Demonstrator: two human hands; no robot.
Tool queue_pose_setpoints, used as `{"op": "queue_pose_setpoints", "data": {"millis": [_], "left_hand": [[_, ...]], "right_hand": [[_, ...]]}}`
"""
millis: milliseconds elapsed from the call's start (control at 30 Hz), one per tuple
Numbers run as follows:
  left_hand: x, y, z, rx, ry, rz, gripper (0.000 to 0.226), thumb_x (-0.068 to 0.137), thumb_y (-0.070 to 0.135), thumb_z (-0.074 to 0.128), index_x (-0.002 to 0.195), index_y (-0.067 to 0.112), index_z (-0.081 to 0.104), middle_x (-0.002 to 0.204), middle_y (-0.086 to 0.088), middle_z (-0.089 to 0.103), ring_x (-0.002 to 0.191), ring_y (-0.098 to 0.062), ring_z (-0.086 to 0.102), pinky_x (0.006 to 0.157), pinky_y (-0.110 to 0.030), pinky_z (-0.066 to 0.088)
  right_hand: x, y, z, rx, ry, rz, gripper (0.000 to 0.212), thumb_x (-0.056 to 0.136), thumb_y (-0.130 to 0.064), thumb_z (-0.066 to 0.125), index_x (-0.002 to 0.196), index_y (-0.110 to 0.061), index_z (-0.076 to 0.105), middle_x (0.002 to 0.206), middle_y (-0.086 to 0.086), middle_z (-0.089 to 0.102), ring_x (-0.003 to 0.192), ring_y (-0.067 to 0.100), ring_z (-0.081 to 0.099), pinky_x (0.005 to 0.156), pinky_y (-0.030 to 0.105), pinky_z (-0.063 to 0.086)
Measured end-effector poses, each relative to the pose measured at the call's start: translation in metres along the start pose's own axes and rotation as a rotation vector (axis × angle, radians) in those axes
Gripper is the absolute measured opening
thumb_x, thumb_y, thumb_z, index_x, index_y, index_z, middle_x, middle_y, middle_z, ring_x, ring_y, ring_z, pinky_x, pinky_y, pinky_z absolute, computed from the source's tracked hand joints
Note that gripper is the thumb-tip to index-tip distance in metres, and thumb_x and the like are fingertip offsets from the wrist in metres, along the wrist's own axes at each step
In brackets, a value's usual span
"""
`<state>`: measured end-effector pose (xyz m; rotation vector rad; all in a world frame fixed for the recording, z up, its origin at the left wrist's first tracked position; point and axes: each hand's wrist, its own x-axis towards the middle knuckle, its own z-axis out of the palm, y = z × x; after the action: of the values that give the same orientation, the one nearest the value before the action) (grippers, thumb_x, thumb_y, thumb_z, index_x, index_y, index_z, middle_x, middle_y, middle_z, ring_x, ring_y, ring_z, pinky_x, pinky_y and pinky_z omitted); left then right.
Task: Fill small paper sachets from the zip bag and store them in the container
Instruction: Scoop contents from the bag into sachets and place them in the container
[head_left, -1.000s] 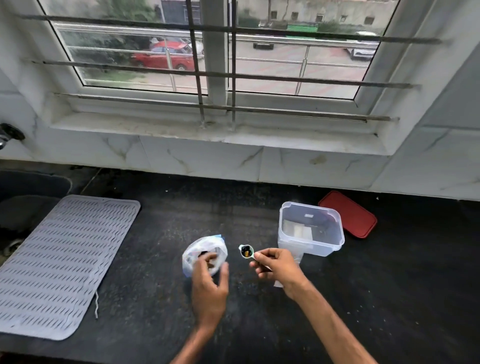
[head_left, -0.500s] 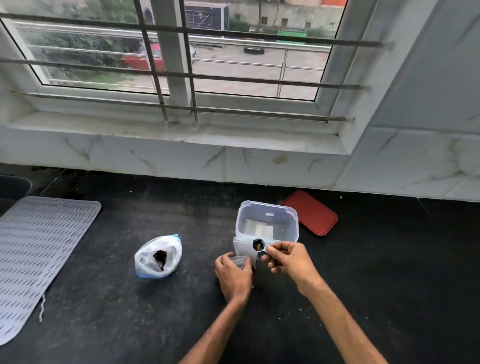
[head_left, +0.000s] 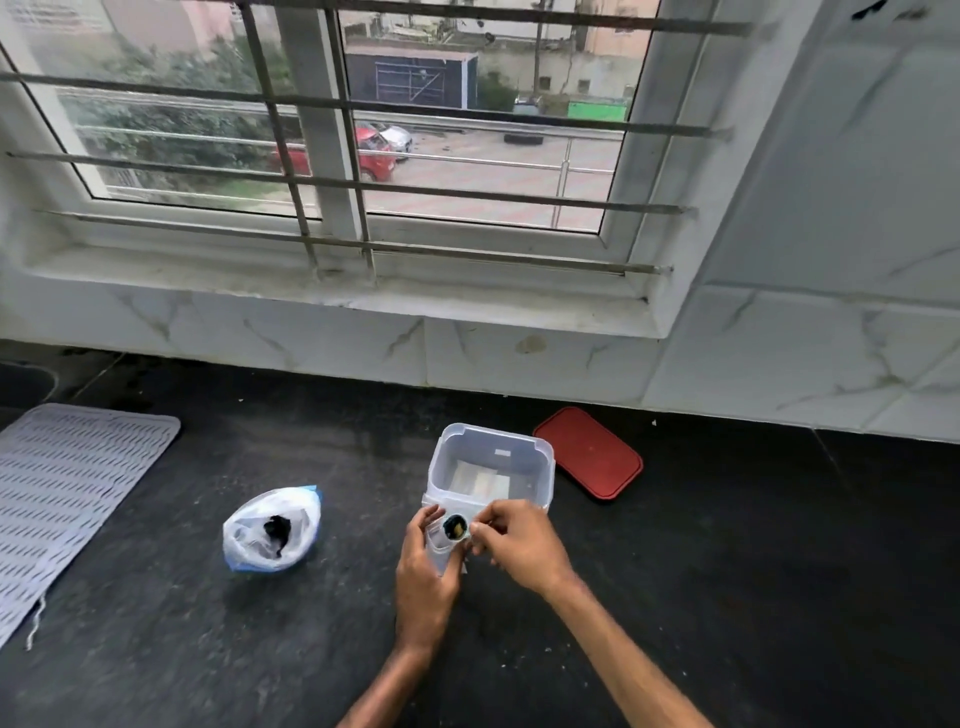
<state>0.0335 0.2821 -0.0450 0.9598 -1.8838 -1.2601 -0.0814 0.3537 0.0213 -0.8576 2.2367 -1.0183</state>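
On a black counter (head_left: 727, 571), the left hand (head_left: 426, 577) curls around a small white sachet (head_left: 440, 555). The right hand (head_left: 522, 545) pinches a tiny spoon (head_left: 456, 527) of dark filling at the sachet's mouth, just before the open clear container (head_left: 544, 470). The zip bag (head_left: 270, 530) sits open to the left. A red lid (head_left: 589, 452) lies to the right.

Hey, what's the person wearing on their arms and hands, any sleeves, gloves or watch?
Nothing visible. The left hand and right hand are ungloved; both forearms are bare to the frame's edge, with no sleeve, watch or bracelet.
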Motion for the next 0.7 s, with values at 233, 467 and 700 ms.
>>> {"op": "queue_pose_setpoints", "data": {"millis": [233,467,700], "left_hand": [[0.002,0.013,0.011,-0.012,-0.006,0.087,0.054,0.083,0.008,0.074,0.130,0.017,0.052,0.124,0.007,0.062,0.110,0.005,0.059,0.086,0.003,0.038],[0.004,0.014,0.013,-0.061,-0.001,0.090,0.055,0.082,0.006,0.074,0.131,0.017,0.052,0.123,0.008,0.061,0.106,-0.008,0.062,0.081,0.002,0.042],[0.001,0.008,0.008,-0.089,0.014,0.081,0.056,0.081,0.010,0.076,0.128,0.027,0.050,0.125,0.017,0.060,0.113,0.008,0.057,0.090,-0.005,0.043]], "right_hand": [[-0.003,-0.008,-0.005,-0.579,0.182,-0.386,0.011,0.090,-0.017,0.058,0.090,-0.013,0.068,0.092,0.006,0.071,0.091,0.024,0.063,0.069,0.038,0.055],[0.001,0.001,-0.003,-0.559,0.259,-0.475,0.005,0.085,-0.020,0.066,0.088,-0.019,0.070,0.090,-0.004,0.069,0.088,0.015,0.057,0.063,0.033,0.057],[0.001,0.003,-0.003,-0.321,0.233,-0.342,0.013,0.087,-0.035,0.066,0.092,-0.025,0.073,0.093,-0.008,0.072,0.087,0.008,0.064,0.076,0.026,0.052]]}}
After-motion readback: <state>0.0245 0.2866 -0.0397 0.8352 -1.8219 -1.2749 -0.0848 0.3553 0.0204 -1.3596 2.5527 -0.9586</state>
